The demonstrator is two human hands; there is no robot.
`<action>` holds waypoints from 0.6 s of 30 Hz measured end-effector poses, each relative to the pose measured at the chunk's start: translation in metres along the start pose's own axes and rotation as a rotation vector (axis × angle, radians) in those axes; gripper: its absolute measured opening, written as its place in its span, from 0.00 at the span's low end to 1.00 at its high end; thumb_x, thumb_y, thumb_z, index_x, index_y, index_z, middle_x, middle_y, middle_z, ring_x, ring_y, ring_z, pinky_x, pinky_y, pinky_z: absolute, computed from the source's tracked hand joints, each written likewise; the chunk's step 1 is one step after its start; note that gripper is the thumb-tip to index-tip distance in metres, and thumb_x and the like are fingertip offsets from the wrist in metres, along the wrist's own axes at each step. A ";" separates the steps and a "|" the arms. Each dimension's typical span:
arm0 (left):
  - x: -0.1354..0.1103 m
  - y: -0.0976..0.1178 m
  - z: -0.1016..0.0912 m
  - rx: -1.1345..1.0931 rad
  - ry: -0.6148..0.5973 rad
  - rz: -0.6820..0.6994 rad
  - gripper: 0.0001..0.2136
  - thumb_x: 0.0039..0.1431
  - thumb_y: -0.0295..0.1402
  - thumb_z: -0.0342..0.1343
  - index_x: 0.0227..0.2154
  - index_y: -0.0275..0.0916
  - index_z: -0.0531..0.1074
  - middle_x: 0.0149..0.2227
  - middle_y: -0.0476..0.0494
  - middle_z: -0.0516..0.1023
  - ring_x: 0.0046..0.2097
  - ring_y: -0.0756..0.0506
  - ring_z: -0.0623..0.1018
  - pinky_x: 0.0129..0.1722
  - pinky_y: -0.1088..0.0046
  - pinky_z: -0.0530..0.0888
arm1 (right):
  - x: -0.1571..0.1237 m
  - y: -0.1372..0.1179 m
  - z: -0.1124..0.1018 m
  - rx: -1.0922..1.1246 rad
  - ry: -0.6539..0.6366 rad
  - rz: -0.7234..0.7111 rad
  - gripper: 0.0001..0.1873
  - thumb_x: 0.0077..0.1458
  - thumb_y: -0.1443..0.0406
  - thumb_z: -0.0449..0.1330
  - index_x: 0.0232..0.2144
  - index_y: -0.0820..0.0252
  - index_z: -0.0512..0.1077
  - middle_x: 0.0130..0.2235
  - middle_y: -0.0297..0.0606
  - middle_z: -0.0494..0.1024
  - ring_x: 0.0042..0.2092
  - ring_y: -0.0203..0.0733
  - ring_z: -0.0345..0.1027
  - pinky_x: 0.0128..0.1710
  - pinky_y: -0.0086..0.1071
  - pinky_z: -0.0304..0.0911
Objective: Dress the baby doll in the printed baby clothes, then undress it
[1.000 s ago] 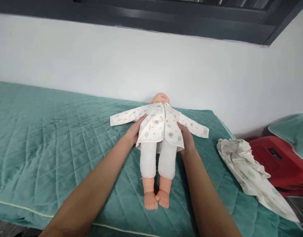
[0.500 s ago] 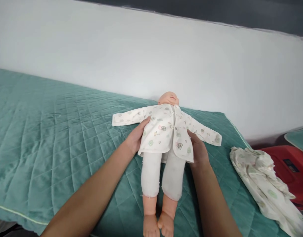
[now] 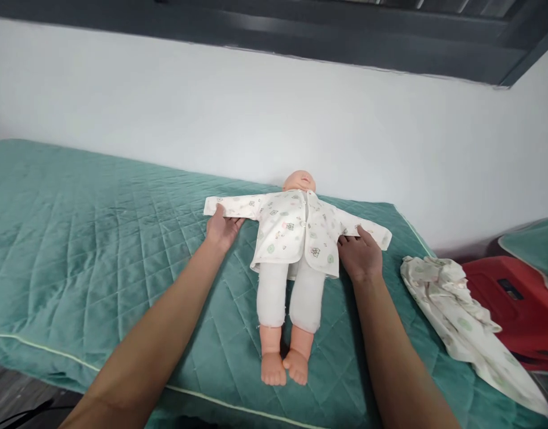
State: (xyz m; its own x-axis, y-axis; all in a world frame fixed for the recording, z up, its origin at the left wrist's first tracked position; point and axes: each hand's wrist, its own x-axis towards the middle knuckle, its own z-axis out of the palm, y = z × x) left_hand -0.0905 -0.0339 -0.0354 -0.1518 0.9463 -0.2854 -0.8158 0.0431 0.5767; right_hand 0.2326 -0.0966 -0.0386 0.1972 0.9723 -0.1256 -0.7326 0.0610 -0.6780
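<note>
A baby doll lies on its back on the green quilted bed, head toward the white wall. It wears a white printed jacket with both sleeves spread out sideways. My left hand is at the doll's left-side sleeve, thumb over the cuff end and fingers under it. My right hand rests on the other sleeve, fingers curled over its lower edge near the cuff. The doll's white cloth legs and bare feet point toward me.
A crumpled white printed garment lies on the bed's right corner. A red plastic item and a green cushion stand past the right edge. A white wall runs behind the bed, and the front edge is near me.
Both hands have left the doll's sides at the waist and moved outward to the two sleeves. The camera view tilted down, then back up.
</note>
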 end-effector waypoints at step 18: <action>0.036 0.029 -0.032 0.888 0.123 0.459 0.12 0.70 0.34 0.48 0.42 0.35 0.75 0.44 0.38 0.81 0.45 0.43 0.81 0.46 0.67 0.79 | -0.002 -0.004 -0.003 0.036 0.052 -0.041 0.07 0.61 0.68 0.52 0.36 0.54 0.69 0.40 0.35 0.79 0.47 0.38 0.76 0.49 0.36 0.75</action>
State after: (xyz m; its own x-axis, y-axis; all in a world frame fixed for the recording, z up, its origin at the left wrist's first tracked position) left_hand -0.1370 -0.0083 -0.0534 -0.4446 0.8937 0.0597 0.0396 -0.0470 0.9981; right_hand 0.2373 -0.0993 -0.0377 0.2602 0.9559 -0.1363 -0.7460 0.1094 -0.6569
